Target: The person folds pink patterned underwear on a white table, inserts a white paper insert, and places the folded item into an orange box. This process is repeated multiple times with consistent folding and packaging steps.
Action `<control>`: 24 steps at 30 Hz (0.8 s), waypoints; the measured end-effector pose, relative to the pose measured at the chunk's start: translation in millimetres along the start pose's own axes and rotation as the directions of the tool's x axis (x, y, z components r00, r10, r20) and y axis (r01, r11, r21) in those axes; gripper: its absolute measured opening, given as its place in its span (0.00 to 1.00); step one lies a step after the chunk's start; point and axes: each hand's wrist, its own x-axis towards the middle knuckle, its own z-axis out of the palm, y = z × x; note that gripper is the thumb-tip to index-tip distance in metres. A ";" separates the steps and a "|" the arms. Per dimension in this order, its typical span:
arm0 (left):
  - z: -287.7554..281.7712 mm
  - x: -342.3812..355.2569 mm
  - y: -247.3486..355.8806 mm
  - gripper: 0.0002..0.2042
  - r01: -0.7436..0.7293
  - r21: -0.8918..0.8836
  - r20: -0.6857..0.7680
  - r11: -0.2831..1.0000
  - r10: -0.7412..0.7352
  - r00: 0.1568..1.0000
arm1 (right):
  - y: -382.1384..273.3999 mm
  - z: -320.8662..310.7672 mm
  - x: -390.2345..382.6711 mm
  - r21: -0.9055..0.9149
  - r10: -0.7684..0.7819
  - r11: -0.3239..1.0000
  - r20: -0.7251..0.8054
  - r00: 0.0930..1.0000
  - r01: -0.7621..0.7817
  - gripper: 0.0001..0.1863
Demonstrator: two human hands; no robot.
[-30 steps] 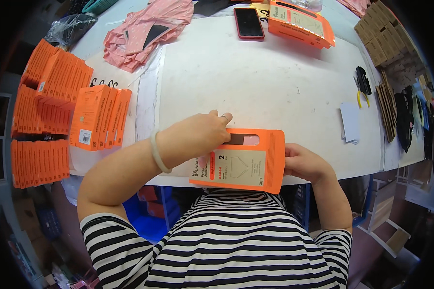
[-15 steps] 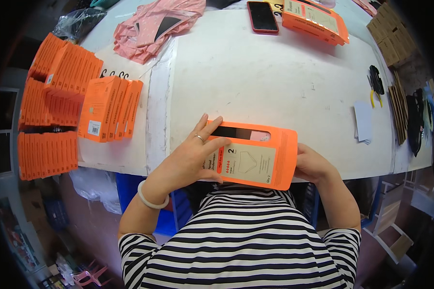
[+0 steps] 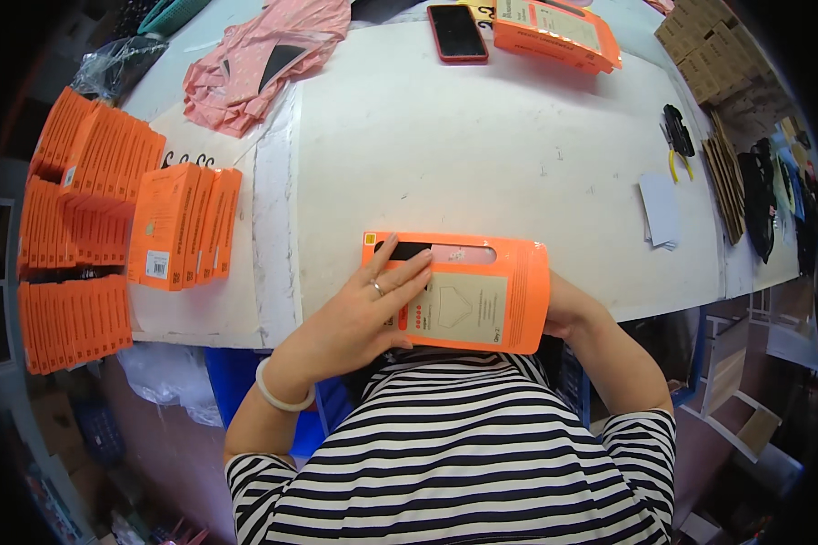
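Note:
At the near edge of the table, close to my striped shirt, lies a flat orange underwear box [image 3: 523, 295] with a beige panel and an oval window. Dark and pink cloth [image 3: 463, 254] shows through that window. My left hand [image 3: 373, 304] grips the box's left part, fingers across its face and the thumb by the near edge. From the right end, my right hand [image 3: 565, 307] reaches in behind or inside the box, its fingers hidden from view.
Many upright orange boxes [image 3: 168, 222] stand in rows at the left. Pink printed garments [image 3: 245, 77] lie at the far left. A phone [image 3: 457, 34] and more orange boxes [image 3: 554, 45] are at the back. Yellow-handled cutters [image 3: 677, 150] and white cards [image 3: 658, 211] rest at the right.
The whole view has shifted, so the table's things appear farther left. My left fingers have slid from the box's far edge onto its window. My right hand sits deeper behind or inside the right end.

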 end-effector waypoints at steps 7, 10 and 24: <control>42.2 2.6 10.2 0.45 0.033 0.340 -0.138 0.940 0.016 0.990 | 11.5 -2.6 6.6 0.032 -0.098 0.995 -0.035 0.995 0.099 0.24; 55.5 5.3 6.4 0.46 0.073 0.413 -0.194 0.908 0.009 0.981 | 23.7 2.1 5.9 0.113 -0.203 0.970 -0.123 0.971 0.217 0.24; 73.8 -1.1 7.3 0.44 -0.022 0.401 -0.287 0.916 0.149 0.946 | 24.7 14.1 -19.2 -0.702 -0.634 0.642 -0.260 0.728 0.308 0.17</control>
